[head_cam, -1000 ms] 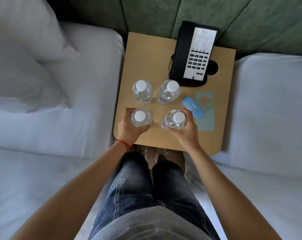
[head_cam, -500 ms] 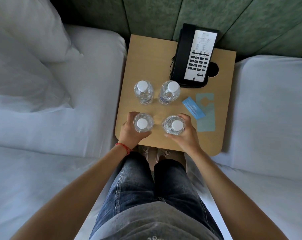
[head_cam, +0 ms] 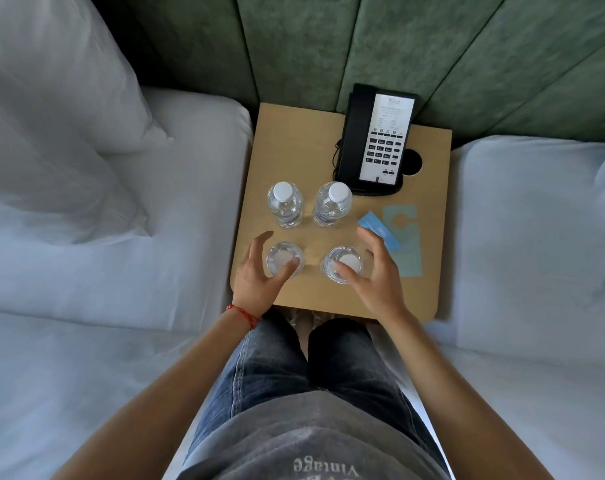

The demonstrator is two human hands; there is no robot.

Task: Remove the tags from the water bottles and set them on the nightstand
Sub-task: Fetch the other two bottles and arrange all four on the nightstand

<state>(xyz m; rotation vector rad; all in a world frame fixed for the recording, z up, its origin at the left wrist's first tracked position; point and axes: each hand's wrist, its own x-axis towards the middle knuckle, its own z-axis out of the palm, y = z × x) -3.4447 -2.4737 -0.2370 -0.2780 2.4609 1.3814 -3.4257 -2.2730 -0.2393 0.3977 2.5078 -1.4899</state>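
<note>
left hand point(head_cam: 257, 275) and right hand point(head_cam: 374, 271), at frame centre, are shown spread open and lifted off the two near bottles point(head_cam: 284, 259), gripped half a second earlier. all four bottles are left standing on the nightstand point(head_cam: 294, 140); placement is judged complete.

Four bottles stand in a square on the surface point(head_cam: 287, 133): two at the back point(head_cam: 285, 203) point(head_cam: 332, 203), two at the front point(head_cam: 284, 259) point(head_cam: 342, 264). The phone point(head_cam: 375, 140) sits behind the back right bottle. Two tags point(head_cam: 378, 230) point(head_cam: 406, 244) lie overlapping to the right of the bottles. A bed flanks the surface on each side point(head_cam: 138, 237) point(head_cam: 536, 237).
</note>
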